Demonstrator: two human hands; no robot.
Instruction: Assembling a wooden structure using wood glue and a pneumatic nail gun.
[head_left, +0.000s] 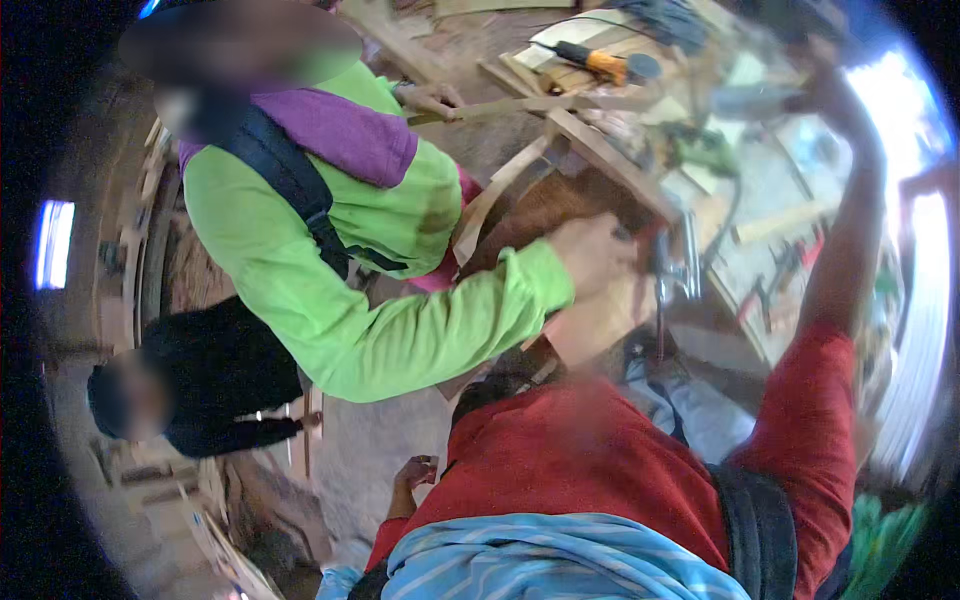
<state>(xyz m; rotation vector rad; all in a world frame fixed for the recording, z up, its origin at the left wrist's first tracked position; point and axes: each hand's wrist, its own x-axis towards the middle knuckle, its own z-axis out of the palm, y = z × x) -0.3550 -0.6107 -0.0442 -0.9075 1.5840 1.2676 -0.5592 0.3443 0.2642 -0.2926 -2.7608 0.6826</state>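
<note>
My right arm, in a red sleeve, stretches up to the far right. Smeared by motion, my right hand [828, 85] seems closed on a grey bottle-shaped thing [757, 101] above the cluttered work surface. My left hand [418, 470] hangs low at my left side, fingers loosely bent and apart, with nothing visible in them. Between me and a co-worker in a green top stands a wooden frame [612, 160] with a brown panel [560, 205]. The co-worker's blurred hand [595, 258] is over the frame's near end, beside a metal clamp [682, 262].
A yellow and black power tool [592, 62] lies on boards at the back. Wood offcuts [785, 222] and red-handled tools [808, 250] cover the right-hand surface. The green-topped co-worker [360, 260] stands close at left; another person in black [235, 375] is behind.
</note>
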